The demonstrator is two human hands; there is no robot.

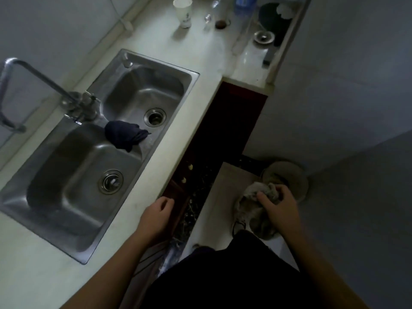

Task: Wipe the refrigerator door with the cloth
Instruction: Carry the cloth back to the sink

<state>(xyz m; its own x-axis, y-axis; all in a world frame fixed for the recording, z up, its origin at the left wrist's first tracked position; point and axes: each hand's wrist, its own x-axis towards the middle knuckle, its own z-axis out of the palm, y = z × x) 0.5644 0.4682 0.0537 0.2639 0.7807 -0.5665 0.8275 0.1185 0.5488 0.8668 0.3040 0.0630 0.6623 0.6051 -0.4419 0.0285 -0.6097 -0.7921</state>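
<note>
Steel sink (142,90) — dark rag (124,138), paper cup (184,12)

Small home kitchen, pretty sure. Stainless steel double-bowl sink (73,181) set in pale table (189,134), chrome swivel tap (40,79) behind it, dark blue rag (124,137) slumped over sink divider. White paper cup (184,12) and blurry clear bottles (214,5) at far end. Dark red-brown cabinet fronts (223,121) with small pale knobs (190,167) underneath. Grey tiled wall (55,23), light floor tiles (223,186). Dim lighting.

Crumpled grey cloth (253,194), gripped by right hand (281,210)
</note>
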